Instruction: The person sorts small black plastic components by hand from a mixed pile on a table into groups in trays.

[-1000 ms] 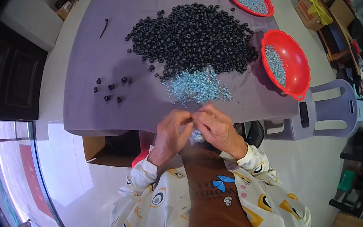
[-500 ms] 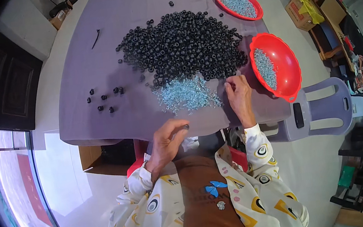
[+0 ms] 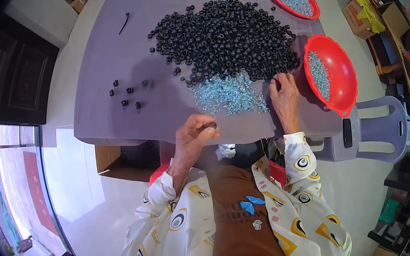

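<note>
My left hand [image 3: 194, 135] is closed near the table's front edge, pinching a small black round piece [image 3: 212, 125] between thumb and fingertips. Fingers curled, my right hand [image 3: 286, 98] rests at the near right edge of a heap of black round pieces [image 3: 227, 38], many with a hole through them. Whether it has hold of one of them is hidden. Between the hands, against the heap's near side, lies a spread of tiny shiny silver-blue pieces [image 3: 229, 94], too small to name.
Right of the heap stand a red scalloped bowl [image 3: 339, 73] and a red dish [image 3: 314, 12], both holding silver-blue pieces. Several loose black pieces [image 3: 130, 90] and a thin black strip [image 3: 124, 23] lie on the left. A grey chair [image 3: 379, 127] is at the right.
The whole view has shifted, so the table and heaps appear further right and higher. My right fingers sit closer against the black heap; the left hand still pinches the black piece.
</note>
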A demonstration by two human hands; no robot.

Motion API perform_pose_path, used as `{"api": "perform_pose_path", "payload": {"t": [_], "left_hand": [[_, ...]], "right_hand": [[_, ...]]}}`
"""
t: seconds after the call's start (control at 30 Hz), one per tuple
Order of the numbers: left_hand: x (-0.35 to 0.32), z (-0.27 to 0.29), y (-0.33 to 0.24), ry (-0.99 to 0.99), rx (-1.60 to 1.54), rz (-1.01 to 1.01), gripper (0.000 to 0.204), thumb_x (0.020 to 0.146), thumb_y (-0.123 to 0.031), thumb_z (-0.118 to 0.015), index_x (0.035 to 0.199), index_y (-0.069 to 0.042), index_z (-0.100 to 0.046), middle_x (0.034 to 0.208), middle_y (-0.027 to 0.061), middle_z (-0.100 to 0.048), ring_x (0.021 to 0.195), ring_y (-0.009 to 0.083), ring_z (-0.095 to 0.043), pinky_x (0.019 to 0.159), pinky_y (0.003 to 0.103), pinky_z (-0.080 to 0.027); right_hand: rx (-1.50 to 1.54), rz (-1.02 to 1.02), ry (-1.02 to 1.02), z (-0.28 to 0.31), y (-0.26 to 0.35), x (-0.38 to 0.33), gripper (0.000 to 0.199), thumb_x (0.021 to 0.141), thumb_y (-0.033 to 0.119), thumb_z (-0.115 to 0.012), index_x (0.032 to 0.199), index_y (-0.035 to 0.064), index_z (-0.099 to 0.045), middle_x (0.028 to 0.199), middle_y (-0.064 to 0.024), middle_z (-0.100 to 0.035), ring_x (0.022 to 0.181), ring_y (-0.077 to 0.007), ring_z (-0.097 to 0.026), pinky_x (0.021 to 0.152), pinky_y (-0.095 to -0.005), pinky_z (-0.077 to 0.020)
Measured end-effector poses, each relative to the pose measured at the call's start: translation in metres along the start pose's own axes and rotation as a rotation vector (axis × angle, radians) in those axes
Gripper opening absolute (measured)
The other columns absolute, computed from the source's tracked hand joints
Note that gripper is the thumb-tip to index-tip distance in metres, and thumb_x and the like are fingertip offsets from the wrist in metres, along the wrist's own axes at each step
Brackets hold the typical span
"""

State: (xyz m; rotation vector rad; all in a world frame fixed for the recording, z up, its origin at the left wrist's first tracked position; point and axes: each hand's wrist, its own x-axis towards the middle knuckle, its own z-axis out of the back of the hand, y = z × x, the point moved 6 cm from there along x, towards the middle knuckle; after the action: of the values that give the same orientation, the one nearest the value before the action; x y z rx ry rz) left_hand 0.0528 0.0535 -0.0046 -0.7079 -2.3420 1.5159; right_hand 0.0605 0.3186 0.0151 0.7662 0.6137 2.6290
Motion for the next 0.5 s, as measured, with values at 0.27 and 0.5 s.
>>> {"api": "perform_pose_path", "payload": {"t": [0.27,0.5], "left_hand": [[0.001,0.002,0.010,-0.010,0.019,0.010,0.015,0.084,-0.002,-0.058,0.099,-0.001,-0.057,0.087,0.0061,-0.060,0.076,0.0125,-0.059,0.072,0.025,-0.049],[-0.001,-0.002,0.002,-0.004,0.036,-0.011,0.015,0.084,-0.001,-0.059,0.099,-0.001,-0.057,0.087,0.0060,-0.060,0.075,0.0122,-0.059,0.073,0.025,-0.048]], "right_hand": [[0.208,0.482,0.260,0.008,0.082,-0.037,0.032,0.071,-0.003,-0.059,0.101,0.0064,-0.059,0.086,-0.0117,-0.052,0.078,-0.0284,-0.056,0.064,-0.0357,-0.0462],[0.163,0.670,0.462,-0.024,0.108,-0.065,0.024,0.068,0.000,-0.058,0.091,0.0019,-0.054,0.082,-0.0115,-0.047,0.077,-0.0280,-0.053,0.065,-0.0371,-0.0455]]}}
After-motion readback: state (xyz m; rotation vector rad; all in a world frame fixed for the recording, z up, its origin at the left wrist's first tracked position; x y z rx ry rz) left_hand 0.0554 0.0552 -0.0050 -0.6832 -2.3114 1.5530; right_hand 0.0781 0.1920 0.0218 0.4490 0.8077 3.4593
